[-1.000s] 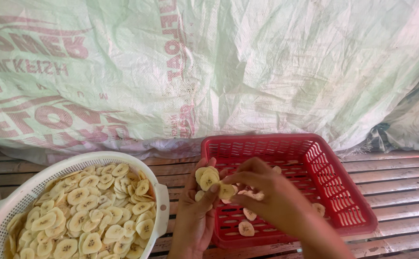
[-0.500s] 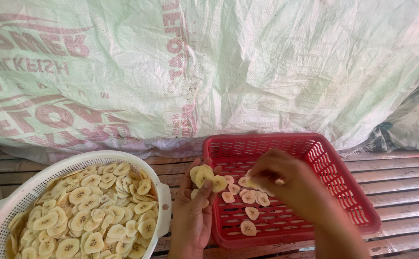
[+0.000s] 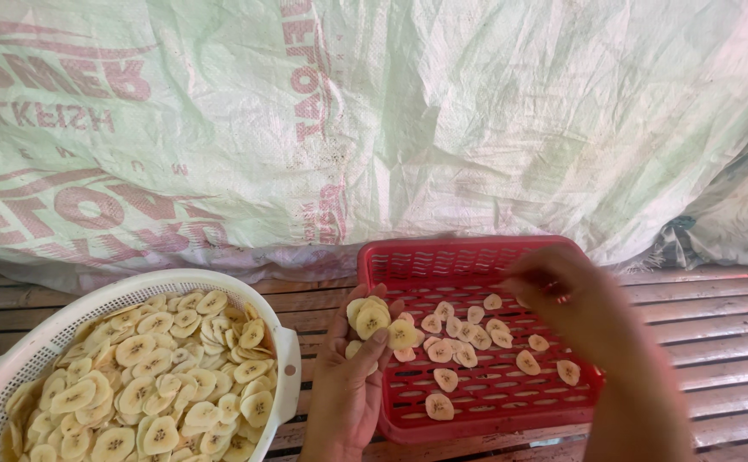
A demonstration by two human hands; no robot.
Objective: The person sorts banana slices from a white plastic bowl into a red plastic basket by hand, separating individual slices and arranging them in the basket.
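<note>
Grasping pale round banana slices (image 3: 369,318), left hand (image 3: 350,385) fingers clench; right hand (image 3: 581,310) blurred, grip unclear.

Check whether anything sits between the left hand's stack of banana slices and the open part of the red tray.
Nothing visible does. The left hand holds the stack of banana slices right at the red tray near-left edge. The right hand, blurred, hovers over the tray's far right part, off that path. The slices already laid out lie flat.
</note>
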